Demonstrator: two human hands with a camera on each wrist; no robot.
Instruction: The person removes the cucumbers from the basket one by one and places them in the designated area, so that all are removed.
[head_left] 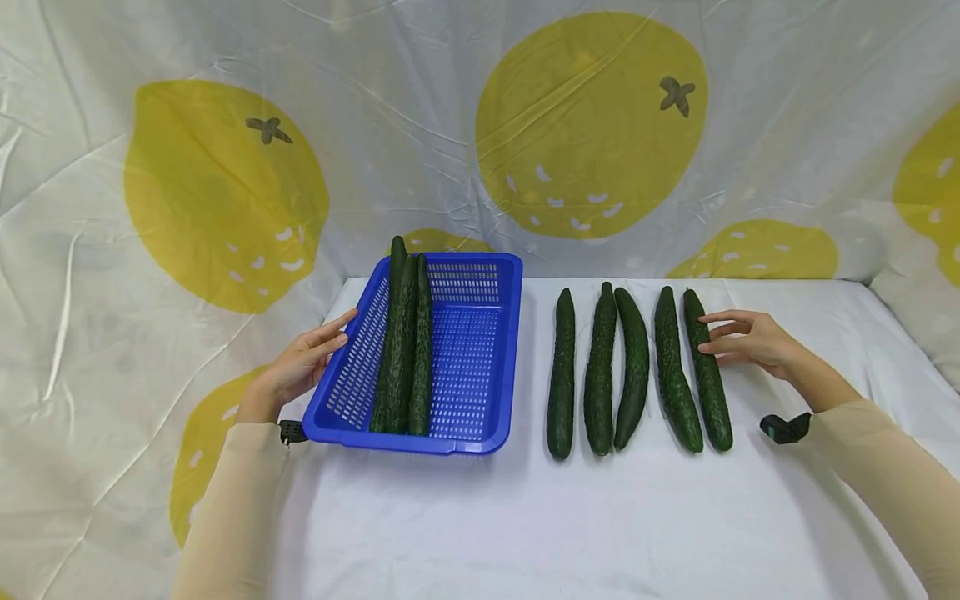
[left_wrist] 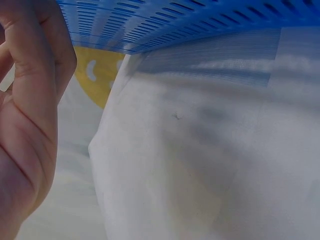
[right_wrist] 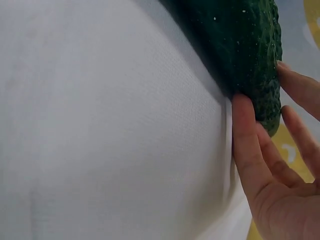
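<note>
A blue plastic basket stands on the left, with three cucumbers lying lengthwise along its left side. My left hand is at the basket's left rim, fingertips right at the edge; in the left wrist view its fingers are beside the slotted wall. Several more cucumbers lie in a row to the right of the basket. The rightmost cucumber has my right hand at its upper right side, fingers extended. Close up, the right fingertips rest against the dark bumpy skin.
A white cloth covers the table. Between the basket and my right hand lie the other cucumbers, including the leftmost one and a curved one. Behind the table hangs a lemon-printed curtain.
</note>
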